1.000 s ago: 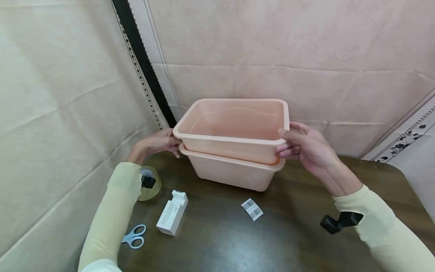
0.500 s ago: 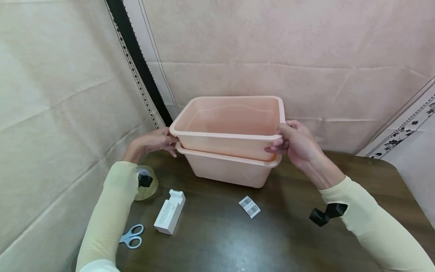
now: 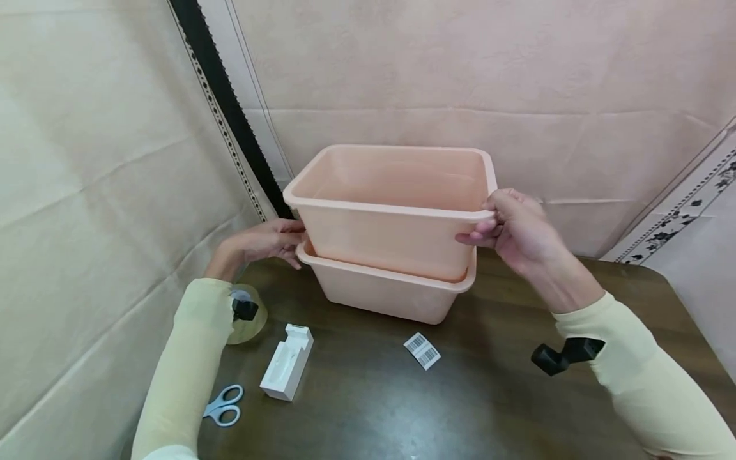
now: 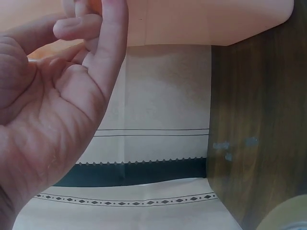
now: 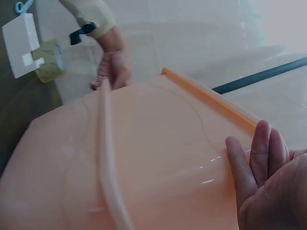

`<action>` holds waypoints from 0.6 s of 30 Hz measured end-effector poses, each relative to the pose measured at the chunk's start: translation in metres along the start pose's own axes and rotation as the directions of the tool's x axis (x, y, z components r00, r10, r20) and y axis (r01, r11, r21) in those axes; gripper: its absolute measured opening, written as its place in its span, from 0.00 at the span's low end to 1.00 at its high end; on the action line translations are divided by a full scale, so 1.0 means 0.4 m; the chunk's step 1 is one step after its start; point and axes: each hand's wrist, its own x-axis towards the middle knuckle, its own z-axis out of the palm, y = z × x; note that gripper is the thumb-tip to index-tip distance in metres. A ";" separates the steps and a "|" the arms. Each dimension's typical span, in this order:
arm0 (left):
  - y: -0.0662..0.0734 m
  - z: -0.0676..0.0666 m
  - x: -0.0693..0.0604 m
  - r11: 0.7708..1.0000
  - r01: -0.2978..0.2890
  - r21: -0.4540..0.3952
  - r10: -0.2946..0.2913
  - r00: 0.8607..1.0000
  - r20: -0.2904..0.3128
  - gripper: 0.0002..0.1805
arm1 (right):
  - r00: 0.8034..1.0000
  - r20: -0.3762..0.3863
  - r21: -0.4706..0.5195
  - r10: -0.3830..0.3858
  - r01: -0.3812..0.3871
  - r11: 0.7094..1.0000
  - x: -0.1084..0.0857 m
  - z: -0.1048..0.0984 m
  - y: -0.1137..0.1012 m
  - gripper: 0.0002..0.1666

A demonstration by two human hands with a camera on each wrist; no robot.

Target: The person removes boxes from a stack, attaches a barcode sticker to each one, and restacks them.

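Two pale pink plastic tubs are nested at the back of the table. The upper tub (image 3: 391, 233) sits raised, partly inside the lower tub (image 3: 385, 297), with its right end well above the lower rim. At the right end, my right hand (image 3: 526, 239) grips the upper tub's rim, thumb on top and fingers beneath; its fingers also show along the tub wall in the right wrist view. My left hand (image 3: 267, 246) holds the left end of the lower tub at its rim. Its curled fingers appear in the left wrist view, though the tub partly hides their tips.
Left of the tubs lies a roll of clear tape (image 3: 250, 322), partly behind the left forearm. A white box (image 3: 287, 363), blue scissors (image 3: 225, 406) and a barcode label (image 3: 422, 351) lie on the dark wooden table (image 3: 460, 402). Fabric-covered walls (image 3: 402, 64) stand close behind and left.
The upper tub has risen out of the lower one, lifted with my right hand at its right end. My left hand has stayed near the lower tub's left rim.
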 end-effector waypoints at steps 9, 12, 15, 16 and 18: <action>0.015 -0.007 0.002 0.998 0.001 0.065 0.000 1.000 -0.012 0.28 | 0.997 0.032 0.161 -0.072 0.066 0.985 -0.065 -0.072 -0.109 0.17; 0.018 -0.010 0.002 0.997 0.013 0.072 -0.011 1.000 -0.029 0.27 | 0.986 0.083 0.217 -0.144 0.123 0.968 -0.087 -0.123 -0.148 0.23; 0.015 -0.013 0.000 0.998 0.023 0.058 -0.021 0.999 -0.041 0.26 | 0.963 0.161 0.298 -0.214 0.159 0.941 -0.104 -0.194 -0.177 0.27; 0.013 -0.014 -0.001 0.998 0.024 0.053 -0.021 0.999 -0.044 0.26 | 0.955 0.165 0.309 -0.246 0.187 0.933 -0.110 -0.217 -0.185 0.28; 0.008 -0.015 -0.003 0.999 0.022 0.038 -0.020 0.998 -0.051 0.25 | 0.930 0.199 0.371 -0.310 0.221 0.902 -0.124 -0.272 -0.195 0.31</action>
